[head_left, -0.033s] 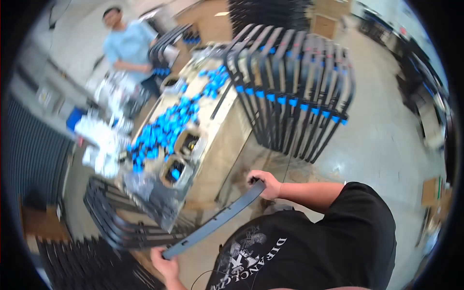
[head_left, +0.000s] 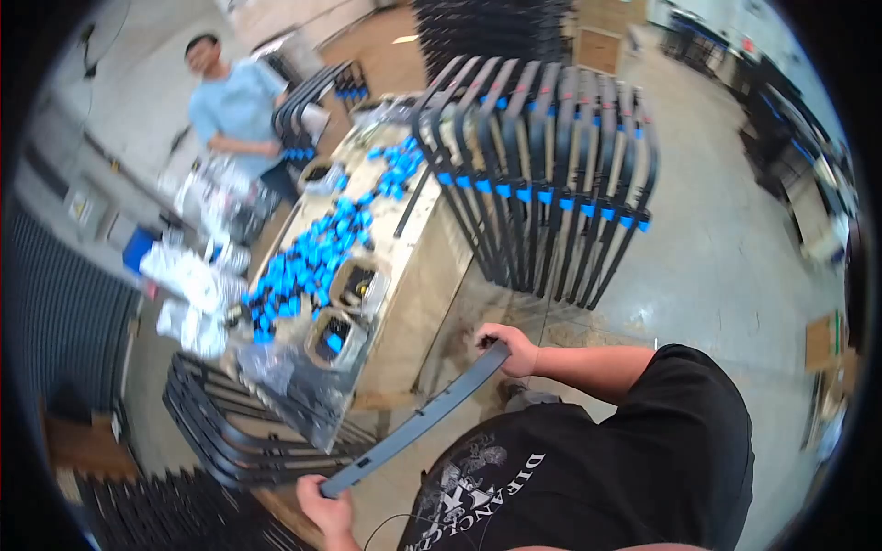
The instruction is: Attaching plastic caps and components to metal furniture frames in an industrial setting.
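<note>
A long, slightly curved dark grey bar [head_left: 424,415] with small slots and tabs slants across in front of my body. My left hand [head_left: 323,507] is closed round its lower end, and my right hand [head_left: 512,349] grips the upper end. Some small dark bits show at my right fingers; I cannot make out what they are. Beyond the bar's lower half, several bent black tubular frames [head_left: 216,427] rest beside the table. Past my right hand stands a row of similar bent black frames [head_left: 542,138] with blue fittings on them.
On the table [head_left: 418,298] lies a heap of blue and black fittings [head_left: 312,253], with open tubs [head_left: 358,285] of small parts and clear plastic [head_left: 317,386]. Across it, a person in a light blue shirt [head_left: 234,106] stands by more frames. Black bars [head_left: 165,514] are stacked at lower left.
The whole scene has shifted slightly left in view, and the picture is sharper. Both hands still hold the bar, which sits a little further right.
</note>
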Available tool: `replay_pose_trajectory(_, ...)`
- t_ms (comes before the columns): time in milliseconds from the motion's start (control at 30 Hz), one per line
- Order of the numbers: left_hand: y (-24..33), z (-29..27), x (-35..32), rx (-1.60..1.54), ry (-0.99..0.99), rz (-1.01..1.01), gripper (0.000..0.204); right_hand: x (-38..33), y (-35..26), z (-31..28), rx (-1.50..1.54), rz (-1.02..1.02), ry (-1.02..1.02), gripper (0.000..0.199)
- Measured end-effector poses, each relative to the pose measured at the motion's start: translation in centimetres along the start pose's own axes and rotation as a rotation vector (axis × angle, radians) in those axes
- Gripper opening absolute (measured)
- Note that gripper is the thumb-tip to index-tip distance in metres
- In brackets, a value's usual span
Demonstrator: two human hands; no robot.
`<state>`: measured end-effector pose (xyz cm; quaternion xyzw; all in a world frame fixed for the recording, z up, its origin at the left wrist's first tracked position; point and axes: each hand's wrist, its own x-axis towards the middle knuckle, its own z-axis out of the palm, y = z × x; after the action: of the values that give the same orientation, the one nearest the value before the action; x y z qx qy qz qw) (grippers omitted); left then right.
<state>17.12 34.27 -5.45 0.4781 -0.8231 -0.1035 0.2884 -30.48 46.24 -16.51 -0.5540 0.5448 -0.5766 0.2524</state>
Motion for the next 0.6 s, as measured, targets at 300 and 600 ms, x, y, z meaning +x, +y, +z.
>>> replay_pose_trajectory(300,-0.6,4.5,3.6,-0.37,-0.076,0.258,0.026,-12.7,-3.8,-2.9,-0.221,0.282,0.449,0.018)
replay_pose_trajectory(600,15.1,5.2,2.4,-0.52,-0.129,0.408,0.023,-27.8,-13.2,-12.2,-0.116,0.334,0.773,0.009)
